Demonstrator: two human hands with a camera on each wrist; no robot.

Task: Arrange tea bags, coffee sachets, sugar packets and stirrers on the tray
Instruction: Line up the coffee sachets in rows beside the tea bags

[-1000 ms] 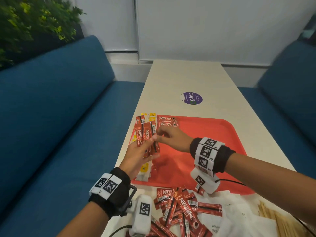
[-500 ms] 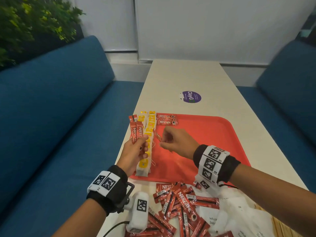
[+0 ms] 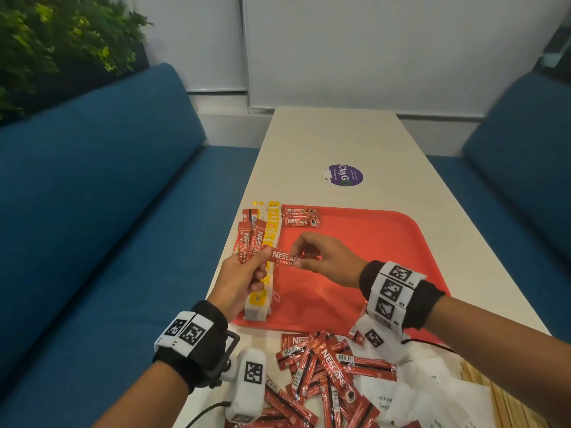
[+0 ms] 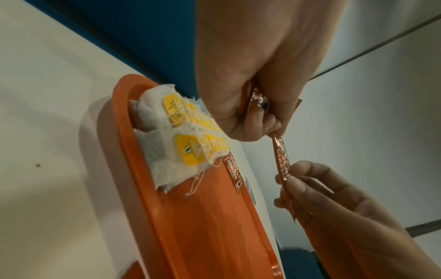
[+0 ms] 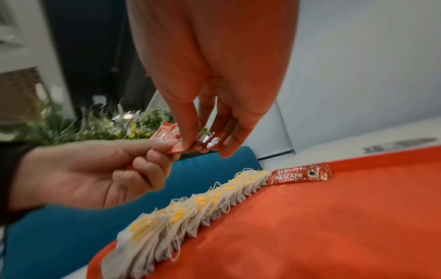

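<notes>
Setting: pale table point(image 3: 340, 140) between blue benches, red tray point(image 3: 370, 242) in front of me.
Sachet in play: one Nescafé sachet point(image 3: 285, 257) hangs above the tray's left part, my right hand point(image 3: 321, 257) pinching one end between thumb and fingertips.
Other end: it sits by the thumb of my left hand point(image 3: 241, 273), which also grips a fan of held sachets point(image 3: 248, 242) upright in curled fingers.
On the tray: tea bags point(image 3: 265, 291) packed in a row along the left rim; a few placed sachets point(image 3: 301, 216) lying flat at the far left corner.
Waiting: loose sachets point(image 3: 324, 369) heaped on the table near me, white sugar packets point(image 3: 426, 393) beside them, wooden stirrers point(image 3: 506, 400) at the right.
Risk: I judge the fan could slip or spill while I pull one free, since the foil looks slick; a dropped sachet could nudge the tea bags out of line.
Materials: sachets are thin, glossy, crimped sticks; tea bags soft, papery, with strings and yellow tags; tray hard plastic with a raised lip.
</notes>
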